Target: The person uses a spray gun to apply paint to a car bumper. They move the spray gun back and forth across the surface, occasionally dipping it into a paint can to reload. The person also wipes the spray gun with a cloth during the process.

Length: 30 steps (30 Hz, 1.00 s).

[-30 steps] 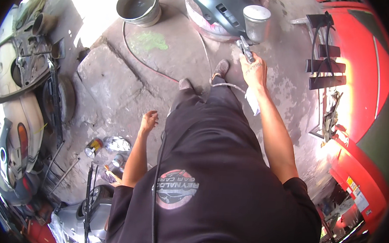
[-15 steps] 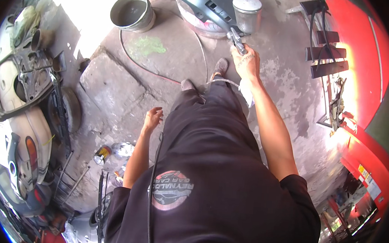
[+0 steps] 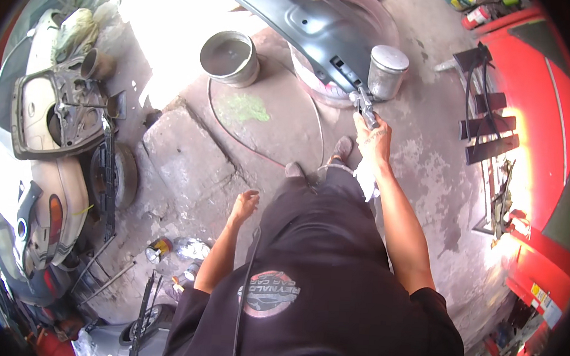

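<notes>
Cream paint covers the car [image 3: 66, 192] at the left, with a bare door [image 3: 36, 94] against it in view and a tyre [image 3: 125, 175] nearby. Next comes 1 can [image 3: 158, 251] on the floor [image 3: 182, 138], then a bucket [image 3: 229, 75]. The left hand [image 3: 246, 204] hangs near the thigh, its grip loosely curled with nothing seen in it; being free, it would do well to hold slack hose [image 3: 211, 115] off the floor, away from the shoes [image 3: 343, 148] and the panel.

The dark grey panel [image 3: 295, 26] slopes across the top, over a round, pink-stained base [image 3: 391, 27]. Just at its lower end is the gun [image 3: 364, 107]; whether they touch, I cannot tell. The right hand [image 3: 375, 141] has its grip wrapped around the gun's handle; trigger pressure cannot be made out. The cup [image 3: 386, 76] sits at the gun's front and seems joined to it, so its weight probably calls for a firm wrist. Good handling would hold the gun square to the surface, at an even gap, the cup upright and clear of the panel's edge, with the whole arm sweeping. A red car [image 3: 531, 149] stands farther right, well apart.
</notes>
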### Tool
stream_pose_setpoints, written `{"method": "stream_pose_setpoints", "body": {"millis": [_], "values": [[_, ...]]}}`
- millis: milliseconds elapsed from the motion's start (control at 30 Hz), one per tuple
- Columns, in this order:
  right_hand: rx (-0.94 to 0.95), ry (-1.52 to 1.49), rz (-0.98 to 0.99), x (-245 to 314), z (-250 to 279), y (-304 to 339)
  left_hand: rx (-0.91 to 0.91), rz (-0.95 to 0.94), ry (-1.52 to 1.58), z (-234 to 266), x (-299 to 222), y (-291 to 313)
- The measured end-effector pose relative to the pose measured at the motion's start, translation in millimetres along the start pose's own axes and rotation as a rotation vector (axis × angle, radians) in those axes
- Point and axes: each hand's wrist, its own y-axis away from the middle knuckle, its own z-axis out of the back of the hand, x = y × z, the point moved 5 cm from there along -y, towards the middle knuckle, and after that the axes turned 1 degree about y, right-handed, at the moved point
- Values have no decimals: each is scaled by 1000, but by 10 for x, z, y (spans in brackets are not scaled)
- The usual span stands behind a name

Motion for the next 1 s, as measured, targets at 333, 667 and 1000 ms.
{"method": "stream_pose_setpoints", "body": {"millis": [333, 667, 1000], "values": [[199, -302, 272, 1774, -415, -575, 197, -798, -75, -1045, -2671, -78], [258, -68, 588, 2907, -931, -2202, -6, -426, -41, -1192, -2993, -930], [224, 41, 682, 2978, -1320, -2830, -21, -629, -32, -943, -4360, -1192]]}}
